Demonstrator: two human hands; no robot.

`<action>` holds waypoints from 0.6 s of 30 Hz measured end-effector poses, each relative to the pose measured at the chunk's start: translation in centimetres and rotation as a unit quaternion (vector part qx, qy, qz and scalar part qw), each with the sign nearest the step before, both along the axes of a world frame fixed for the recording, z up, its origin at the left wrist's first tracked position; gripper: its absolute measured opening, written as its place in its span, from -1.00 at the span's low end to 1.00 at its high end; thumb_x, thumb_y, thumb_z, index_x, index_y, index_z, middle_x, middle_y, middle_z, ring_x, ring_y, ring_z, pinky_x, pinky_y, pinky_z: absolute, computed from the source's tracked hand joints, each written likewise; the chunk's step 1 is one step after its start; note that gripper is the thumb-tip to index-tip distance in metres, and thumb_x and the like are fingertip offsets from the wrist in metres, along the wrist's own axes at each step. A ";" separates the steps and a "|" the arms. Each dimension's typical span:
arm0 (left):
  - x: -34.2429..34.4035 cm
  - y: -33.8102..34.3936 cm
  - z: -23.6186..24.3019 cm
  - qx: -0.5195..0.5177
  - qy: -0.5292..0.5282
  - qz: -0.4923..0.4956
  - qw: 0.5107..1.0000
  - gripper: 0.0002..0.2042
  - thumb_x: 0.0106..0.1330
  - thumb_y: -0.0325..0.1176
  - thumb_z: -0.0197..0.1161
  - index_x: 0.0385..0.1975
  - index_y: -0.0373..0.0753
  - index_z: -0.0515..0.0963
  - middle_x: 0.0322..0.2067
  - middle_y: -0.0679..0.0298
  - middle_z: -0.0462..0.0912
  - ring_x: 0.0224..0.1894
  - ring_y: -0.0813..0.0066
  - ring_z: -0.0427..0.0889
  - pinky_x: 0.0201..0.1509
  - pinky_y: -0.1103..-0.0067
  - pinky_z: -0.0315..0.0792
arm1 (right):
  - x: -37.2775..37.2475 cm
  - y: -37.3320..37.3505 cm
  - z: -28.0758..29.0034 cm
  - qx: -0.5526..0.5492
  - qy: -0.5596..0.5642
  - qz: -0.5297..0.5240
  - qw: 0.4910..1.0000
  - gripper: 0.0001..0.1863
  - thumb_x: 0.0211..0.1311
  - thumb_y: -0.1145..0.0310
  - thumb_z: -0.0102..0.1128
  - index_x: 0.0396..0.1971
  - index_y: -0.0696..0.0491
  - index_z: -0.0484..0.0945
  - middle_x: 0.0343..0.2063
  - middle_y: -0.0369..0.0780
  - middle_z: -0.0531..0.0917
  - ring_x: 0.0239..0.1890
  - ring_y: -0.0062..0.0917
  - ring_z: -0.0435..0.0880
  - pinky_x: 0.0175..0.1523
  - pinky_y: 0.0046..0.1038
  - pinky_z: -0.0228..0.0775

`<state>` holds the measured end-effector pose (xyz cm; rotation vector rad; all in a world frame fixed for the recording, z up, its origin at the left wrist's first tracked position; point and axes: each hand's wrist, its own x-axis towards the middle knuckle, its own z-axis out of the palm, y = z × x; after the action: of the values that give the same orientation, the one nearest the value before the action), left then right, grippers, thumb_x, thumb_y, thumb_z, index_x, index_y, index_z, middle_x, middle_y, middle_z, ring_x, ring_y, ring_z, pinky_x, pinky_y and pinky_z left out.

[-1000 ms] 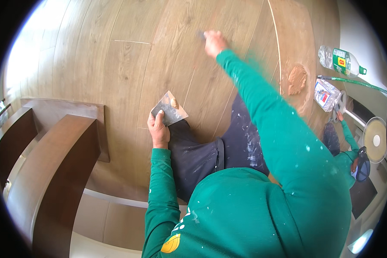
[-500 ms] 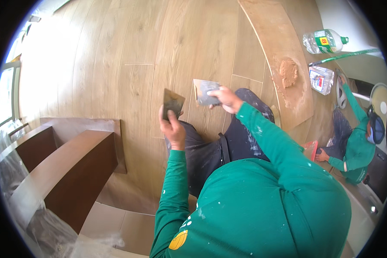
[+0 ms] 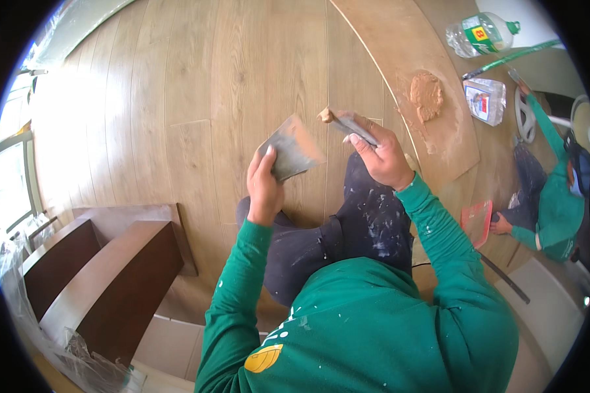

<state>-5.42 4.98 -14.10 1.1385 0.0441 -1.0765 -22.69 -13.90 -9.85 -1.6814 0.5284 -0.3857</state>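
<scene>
My left hand [image 3: 265, 190] grips a flat metal putty knife [image 3: 291, 149], its broad blade smeared with a band of tan filler along the far edge. Just to the right, my right hand [image 3: 385, 157] is closed around a second putty knife [image 3: 355, 126], tilted so that its blade shows nearly edge-on. A lump of tan putty [image 3: 325, 115] clings to the tip of that blade. The two blades are close but apart, above my knees. A bigger mound of the same putty [image 3: 427, 95] lies on a thin curved board [image 3: 457, 141] at the right.
Dark brown wooden steps [image 3: 128, 275], partly wrapped in clear plastic, stand at left. Beyond the board are a green-labelled bottle [image 3: 482, 35], a green pole [image 3: 511, 59] and a clear plastic container [image 3: 485, 101]. A co-worker in green [image 3: 560, 209] crouches at far right near a red tray [image 3: 476, 221].
The right putty knife has turned edge-on, and a putty lump now shows at its tip. My left putty knife has turned and moved right, with filler along its edge. The view has shifted slightly.
</scene>
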 end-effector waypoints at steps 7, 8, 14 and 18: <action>-1.2 -11.4 -0.7 -0.033 0.105 0.095 0.989 -0.74 0.53 -0.42 0.08 0.08 -0.40 0.52 0.02 0.18 0.66 0.02 0.36 0.68 0.14 0.43 0.57 | -1.4 -9.0 -4.9 -0.396 0.132 0.084 0.905 -0.23 0.06 0.75 0.06 0.34 -0.08 0.49 0.20 -0.16 0.59 0.27 -0.18 0.54 0.34 -0.24 0.45; -0.6 -12.1 -1.4 -0.015 0.070 0.068 0.995 -0.75 0.53 -0.41 0.08 0.06 -0.41 0.53 0.00 0.17 0.66 -0.01 0.39 0.67 0.11 0.46 0.56 | -1.9 -11.2 -5.7 -0.439 0.165 0.110 0.877 -0.22 0.05 0.76 0.04 0.33 -0.10 0.51 0.19 -0.17 0.59 0.28 -0.19 0.53 0.35 -0.22 0.44; 3.0 -15.3 -6.1 0.042 -0.097 -0.035 0.994 -0.69 0.56 -0.29 0.08 0.07 -0.44 0.52 -0.13 0.25 0.66 -0.11 0.56 0.57 0.03 0.59 0.47 | 3.2 -17.0 -0.7 -0.499 0.088 0.232 0.830 -0.47 0.20 0.56 0.06 0.17 -0.13 0.65 0.24 -0.26 0.59 0.33 -0.31 0.47 0.38 -0.19 0.31; 4.2 -18.2 -7.0 0.041 -0.147 -0.029 0.988 -0.71 0.55 -0.32 0.10 0.05 -0.43 0.52 -0.12 0.24 0.66 -0.12 0.57 0.58 0.03 0.58 0.49 | 4.8 -19.8 -3.0 -0.517 0.105 0.318 0.787 -0.56 0.26 0.43 0.07 0.11 -0.16 0.69 0.22 -0.30 0.61 0.34 -0.35 0.46 0.42 -0.14 0.21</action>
<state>-1.20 -13.25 -21.12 1.3701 -0.1801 -0.9550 -17.87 -33.70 -12.86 -2.8539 -0.2111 0.0676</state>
